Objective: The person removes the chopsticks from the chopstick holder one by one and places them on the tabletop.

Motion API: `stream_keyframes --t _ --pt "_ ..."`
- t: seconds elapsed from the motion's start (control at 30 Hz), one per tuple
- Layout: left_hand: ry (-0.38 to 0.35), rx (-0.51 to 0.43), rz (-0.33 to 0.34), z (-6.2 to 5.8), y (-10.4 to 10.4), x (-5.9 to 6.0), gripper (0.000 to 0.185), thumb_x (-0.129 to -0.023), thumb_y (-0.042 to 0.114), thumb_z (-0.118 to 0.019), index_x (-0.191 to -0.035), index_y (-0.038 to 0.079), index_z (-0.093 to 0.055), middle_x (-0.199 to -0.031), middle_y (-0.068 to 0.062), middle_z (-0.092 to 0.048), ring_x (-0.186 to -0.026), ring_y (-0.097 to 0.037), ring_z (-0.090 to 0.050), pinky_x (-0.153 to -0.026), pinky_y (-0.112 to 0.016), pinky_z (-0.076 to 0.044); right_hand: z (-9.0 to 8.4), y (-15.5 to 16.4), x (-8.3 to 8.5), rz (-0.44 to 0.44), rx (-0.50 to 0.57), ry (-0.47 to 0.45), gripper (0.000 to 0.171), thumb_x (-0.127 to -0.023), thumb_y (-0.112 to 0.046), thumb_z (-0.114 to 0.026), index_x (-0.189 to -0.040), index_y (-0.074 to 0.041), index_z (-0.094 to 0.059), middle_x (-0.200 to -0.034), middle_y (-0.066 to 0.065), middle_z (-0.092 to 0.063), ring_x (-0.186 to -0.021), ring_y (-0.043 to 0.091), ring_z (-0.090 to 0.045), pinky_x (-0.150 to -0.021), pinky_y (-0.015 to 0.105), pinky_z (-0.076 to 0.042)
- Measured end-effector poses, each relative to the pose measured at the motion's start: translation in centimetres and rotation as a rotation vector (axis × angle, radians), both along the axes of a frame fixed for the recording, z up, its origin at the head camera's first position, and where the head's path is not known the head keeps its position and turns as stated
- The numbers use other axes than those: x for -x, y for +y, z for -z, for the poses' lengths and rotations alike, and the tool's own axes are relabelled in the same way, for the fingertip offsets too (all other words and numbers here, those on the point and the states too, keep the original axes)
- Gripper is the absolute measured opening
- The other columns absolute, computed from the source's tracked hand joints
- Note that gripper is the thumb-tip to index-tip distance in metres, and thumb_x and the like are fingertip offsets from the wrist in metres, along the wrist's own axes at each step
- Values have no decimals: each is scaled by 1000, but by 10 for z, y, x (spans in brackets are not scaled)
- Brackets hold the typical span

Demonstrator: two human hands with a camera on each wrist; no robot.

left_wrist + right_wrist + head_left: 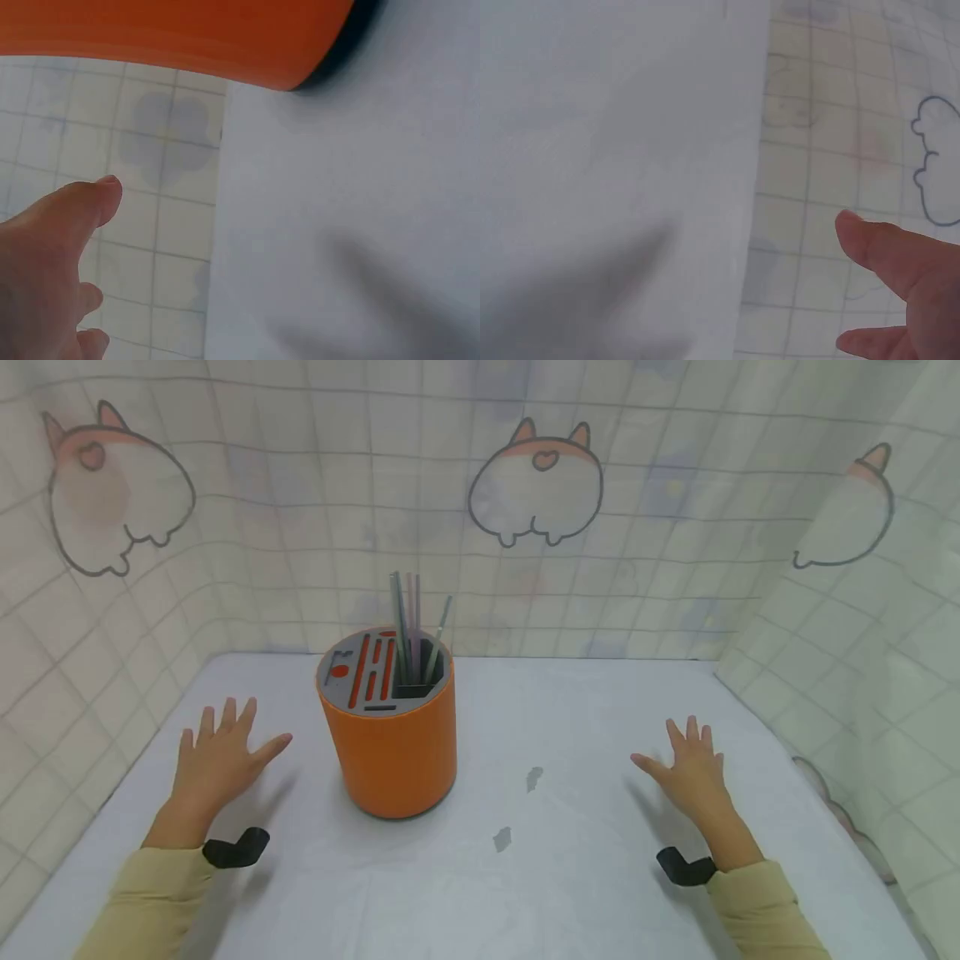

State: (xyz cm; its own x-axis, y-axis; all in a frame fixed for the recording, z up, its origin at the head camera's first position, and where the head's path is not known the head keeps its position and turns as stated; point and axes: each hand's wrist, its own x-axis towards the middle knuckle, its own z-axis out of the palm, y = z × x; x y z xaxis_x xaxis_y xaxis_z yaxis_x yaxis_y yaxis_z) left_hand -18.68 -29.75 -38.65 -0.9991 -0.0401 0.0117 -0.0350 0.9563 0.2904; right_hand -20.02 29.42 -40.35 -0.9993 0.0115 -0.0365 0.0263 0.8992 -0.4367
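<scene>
Fingers of the left hand (pixel 217 760) and right hand (pixel 693 772) are spread straight, holding nothing, hovering over the white table (pixel 570 860). The orange holder (pixel 390 739) stands mid-table towards the back edge, nearer the left hand, straws (pixel 408 618) upright inside. Steadying its wall while pinching one straw would probably suit best
</scene>
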Motion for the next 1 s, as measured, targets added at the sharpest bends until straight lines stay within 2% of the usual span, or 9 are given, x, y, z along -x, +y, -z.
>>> stream_keyframes --t 0.1,0.2,0.37,0.53,0.7,0.87,1.0 --pt "29 -8 30 -12 6 1 95 -99 65 -36 -156 -7 -12 -158 -39 -7 -144 -61 -4 -114 -77 -6 -10 -7 -2 -21 89 12 97 -96 -56 -55 -157 5 -10 -160 35 10 -148 54 12 -113 77 -1" --pt "71 -23 71 -32 13 -1 90 -101 59 -37 -155 -8 -12 -158 -39 -7 -145 -60 -6 -115 -76 -7 -26 -19 -5 -49 158 38 94 -97 -55 -55 -159 0 -10 -164 26 9 -151 48 12 -114 78 -3" --pt "120 -56 132 -71 33 -6 84 -104 55 -35 -157 -5 -10 -161 -34 -7 -148 -55 -7 -118 -71 -5 -55 -49 -6 -114 191 77 89 -97 -54 -56 -161 -11 -12 -169 12 3 -154 43 -1 -115 75 -14" --pt "152 -54 171 -99 55 -9 81 -104 55 -34 -159 -1 -11 -164 -28 -7 -151 -50 -6 -122 -67 -3 -79 -84 -7 -210 204 100 86 -96 -52 -59 -161 -18 -14 -169 7 -2 -154 41 -10 -117 71 -20" --pt "121 -22 201 -111 74 -6 83 -103 56 -35 -159 0 -10 -165 -25 -6 -153 -46 -4 -122 -67 -4 -92 -112 -4 -300 209 108 86 -95 -50 -61 -161 -20 -14 -170 4 -2 -155 36 -10 -119 67 -21" --pt "81 1 226 -116 88 -2 82 -103 56 -37 -159 2 -11 -166 -23 -6 -154 -44 -4 -123 -65 -3 -102 -136 -2 -377 220 116 87 -94 -47 -64 -161 -23 -15 -169 -2 -3 -157 28 -8 -122 62 -20" --pt "70 3 272 -118 99 3 80 -103 56 -36 -160 5 -12 -167 -21 -7 -155 -41 -4 -124 -63 -3 -108 -154 -4 -428 227 119 86 -94 -47 -64 -161 -26 -15 -169 -7 -5 -157 20 -8 -124 56 -21"
